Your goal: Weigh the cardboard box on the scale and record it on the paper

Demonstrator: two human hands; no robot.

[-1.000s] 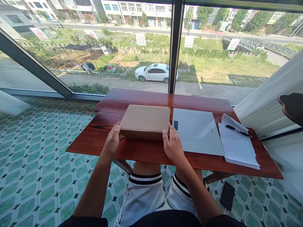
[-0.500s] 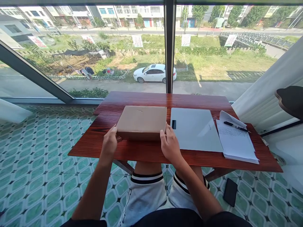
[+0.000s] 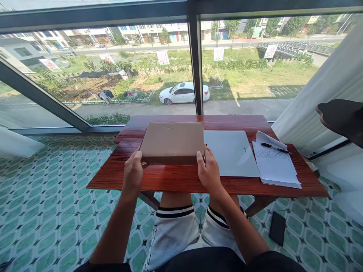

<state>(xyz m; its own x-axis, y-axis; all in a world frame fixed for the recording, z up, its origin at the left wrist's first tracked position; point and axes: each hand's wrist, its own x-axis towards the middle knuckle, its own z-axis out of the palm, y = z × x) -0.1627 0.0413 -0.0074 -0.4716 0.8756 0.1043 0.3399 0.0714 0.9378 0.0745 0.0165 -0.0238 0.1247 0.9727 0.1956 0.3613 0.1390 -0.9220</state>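
Note:
A flat brown cardboard box (image 3: 172, 140) is held between my two hands over the left half of the reddish-brown wooden table (image 3: 170, 179). My left hand (image 3: 133, 170) grips its near left corner, thumb on top and fingers partly hidden beneath. At the near right corner my right hand (image 3: 209, 170) has its thumb against the front edge, with the fingers along the side. The box covers part of a silver laptop (image 3: 232, 155), closed and lying to its right. Whether the underside touches the table is hidden.
Right of the laptop lie written paper sheets (image 3: 276, 164) with a black pen (image 3: 274, 147) on them. A dark phone (image 3: 277, 228) rests on the green tiled floor by the table's right leg. Large windows stand behind the table; a dark wavy-edged object (image 3: 343, 119) juts in at the right.
The box has come up and nearer to my view, now overlapping the laptop's left edge. Both hands have kept their grip on it. My view has tilted up a little.

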